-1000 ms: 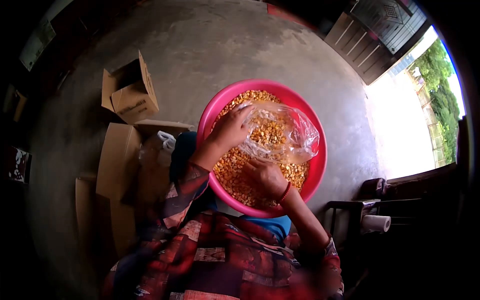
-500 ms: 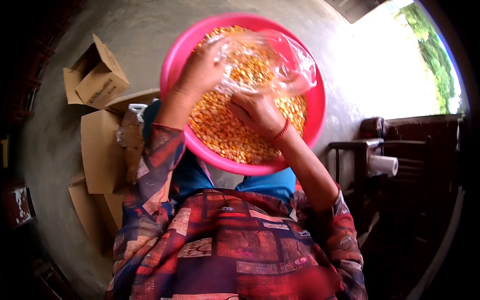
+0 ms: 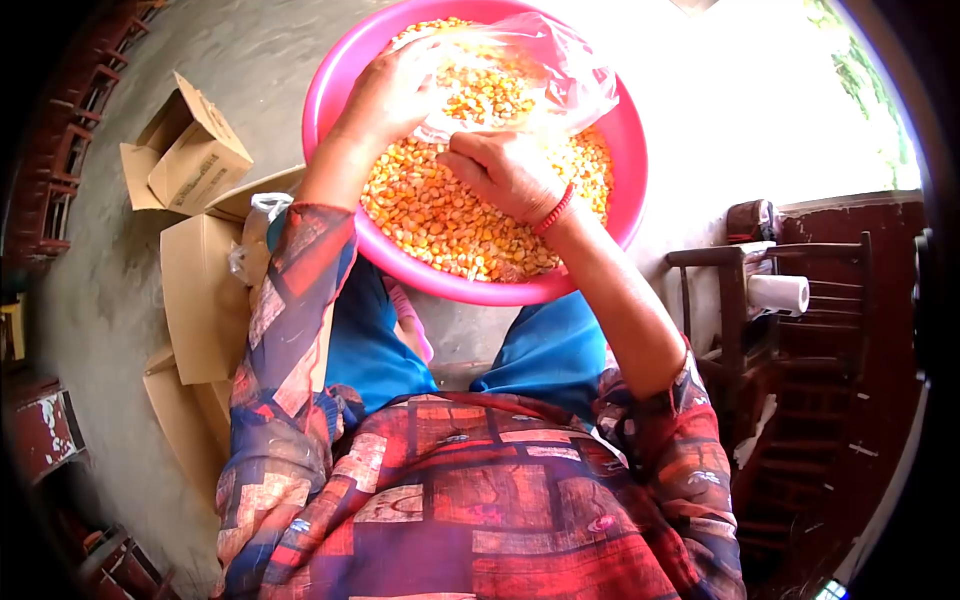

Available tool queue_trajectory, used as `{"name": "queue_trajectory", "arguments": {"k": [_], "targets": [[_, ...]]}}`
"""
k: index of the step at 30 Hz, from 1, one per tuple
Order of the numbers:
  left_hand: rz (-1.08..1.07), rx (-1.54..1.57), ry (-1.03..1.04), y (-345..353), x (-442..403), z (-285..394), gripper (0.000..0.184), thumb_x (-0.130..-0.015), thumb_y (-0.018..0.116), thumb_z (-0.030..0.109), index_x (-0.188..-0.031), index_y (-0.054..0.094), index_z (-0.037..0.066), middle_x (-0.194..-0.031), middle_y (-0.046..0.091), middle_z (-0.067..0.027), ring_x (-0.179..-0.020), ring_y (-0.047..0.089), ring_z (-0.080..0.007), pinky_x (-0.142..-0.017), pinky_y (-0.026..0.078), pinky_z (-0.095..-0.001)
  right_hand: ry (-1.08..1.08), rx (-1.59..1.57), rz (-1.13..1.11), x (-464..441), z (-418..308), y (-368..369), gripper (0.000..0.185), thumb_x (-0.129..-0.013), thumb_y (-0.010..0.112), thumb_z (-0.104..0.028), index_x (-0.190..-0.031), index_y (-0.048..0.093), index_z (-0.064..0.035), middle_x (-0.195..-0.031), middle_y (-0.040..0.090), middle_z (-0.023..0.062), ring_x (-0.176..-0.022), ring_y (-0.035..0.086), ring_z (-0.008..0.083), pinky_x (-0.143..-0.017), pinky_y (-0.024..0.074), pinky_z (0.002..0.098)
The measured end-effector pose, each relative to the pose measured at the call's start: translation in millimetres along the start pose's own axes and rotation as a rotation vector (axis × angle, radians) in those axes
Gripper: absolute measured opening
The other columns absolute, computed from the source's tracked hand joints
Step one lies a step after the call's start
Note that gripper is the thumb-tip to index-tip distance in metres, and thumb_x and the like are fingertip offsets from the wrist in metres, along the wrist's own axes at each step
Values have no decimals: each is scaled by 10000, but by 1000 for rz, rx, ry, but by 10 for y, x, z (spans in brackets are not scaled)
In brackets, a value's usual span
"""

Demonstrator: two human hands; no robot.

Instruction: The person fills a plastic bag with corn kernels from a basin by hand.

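Over one basin [image 3: 470,291] of corn [image 3: 425,220], left hand [image 3: 393,97], right hand [image 3: 507,175], both clamped on one bag [image 3: 578,88].

What looks like a room in a home, open to the outdoors.
Around my pink basin [image 3: 480,292] lies grey floor [image 3: 110,330]; left of it stand open cardboard boxes [image 3: 203,300], right of it dark wooden furniture [image 3: 733,257] with a white roll [image 3: 776,294], and past its upper right, daylight and greenery [image 3: 852,72].

Bare grey concrete floor [image 3: 112,390]

A small open brown cardboard box [image 3: 200,168] sits just beside a larger open tan cardboard box [image 3: 203,310]; opposite, at right, stands a dark brown wooden chair [image 3: 708,258]
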State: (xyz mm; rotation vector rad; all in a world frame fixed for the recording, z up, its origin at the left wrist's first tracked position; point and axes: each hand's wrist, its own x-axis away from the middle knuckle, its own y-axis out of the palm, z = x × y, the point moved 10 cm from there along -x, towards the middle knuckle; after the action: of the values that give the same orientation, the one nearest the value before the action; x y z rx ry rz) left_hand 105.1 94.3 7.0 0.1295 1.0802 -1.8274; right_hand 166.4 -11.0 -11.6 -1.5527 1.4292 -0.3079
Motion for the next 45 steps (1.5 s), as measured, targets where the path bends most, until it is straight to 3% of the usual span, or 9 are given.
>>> {"name": "queue_trajectory", "arguments": {"k": [10, 16, 20, 25, 29, 34, 38, 42, 45], "targets": [[-23, 51, 131, 63, -10, 95, 440, -733, 591, 71, -1163, 536, -8, -1137, 563, -203, -1103, 521, -331, -959, 413, -366, -67, -5, 44, -3, -203, -104, 168, -826, 572, -122, -702, 512, -26, -622, 500, 139, -582, 539, 298, -553, 424, 377], [-4, 115, -80, 46, 53, -27, 574, -707, 601, 38, -1261, 453, 13, -1241, 500, -214, -1140, 498, -337, -978, 400, -358, 21, -225, 39, 7, -303, -201, 164, -841, 564, -93, -714, 501, -9, -606, 458, 151, -577, 510, 288, -542, 401, 358], [-47, 59, -101, 58, 51, -9, 573, -708, 584, 21, -1265, 450, 26, -1270, 480, -203, -1152, 485, -342, -997, 390, -368, 484, -967, 234, 73, 204, -190, 264, -947, 463, -199, -724, 510, -64, -553, 400, -36, -476, 370, 47, -428, 282, 204], [-61, 109, -122, 16, 55, 89, 633, -659, 523, -46, -1279, 442, 48, -1237, 498, -214, -1120, 502, -350, -952, 425, -378, 586, -1389, 585, -118, 732, -327, 279, -966, 435, -281, -746, 485, -118, -500, 319, -65, -393, 253, 44, -359, 189, 218], [-93, 108, -136, 38, 63, 83, 670, -637, 511, -75, -1288, 433, 65, -1204, 512, -210, -1081, 519, -363, -903, 451, -392, 600, -1397, 624, -313, 1002, -287, 270, -959, 446, -286, -756, 494, -114, -522, 346, -53, -413, 274, 50, -374, 220, 215], [-82, 87, -130, -31, 80, 130, 676, -647, 525, -74, -1299, 420, 74, -1212, 508, -206, -1073, 525, -365, -889, 460, -397, 528, -1382, 571, -517, 1017, -144, 219, -935, 451, -199, -813, 552, -49, -676, 540, 30, -598, 473, 96, -569, 386, 233], [-86, 81, -191, 45, 98, -19, 659, -665, 522, -72, -1301, 412, 60, -1234, 493, -208, -1065, 530, -372, -878, 466, -406, 423, -946, 497, -424, 623, -384, 247, -926, 466, -205, -854, 601, -11, -799, 619, 46, -756, 546, 110, -729, 428, 265], [-29, 77, -188, 25, 81, -71, 637, -683, 497, -73, -1303, 406, 47, -1246, 485, -212, -1072, 526, -373, -883, 461, -411, 482, -721, 16, -128, 146, -290, 164, -886, 520, -125, -860, 619, 3, -848, 636, 60, -836, 586, 134, -750, 447, 291], [30, 93, -136, -64, 79, -42, 609, -696, 490, -72, -1292, 415, 27, -1220, 505, -222, -1085, 520, -368, -904, 449, -399, 43, -265, -229, -106, -434, -62, 91, -785, 592, -6, -865, 632, -21, -833, 621, 109, -802, 604, 244, -738, 464, 304]]}}
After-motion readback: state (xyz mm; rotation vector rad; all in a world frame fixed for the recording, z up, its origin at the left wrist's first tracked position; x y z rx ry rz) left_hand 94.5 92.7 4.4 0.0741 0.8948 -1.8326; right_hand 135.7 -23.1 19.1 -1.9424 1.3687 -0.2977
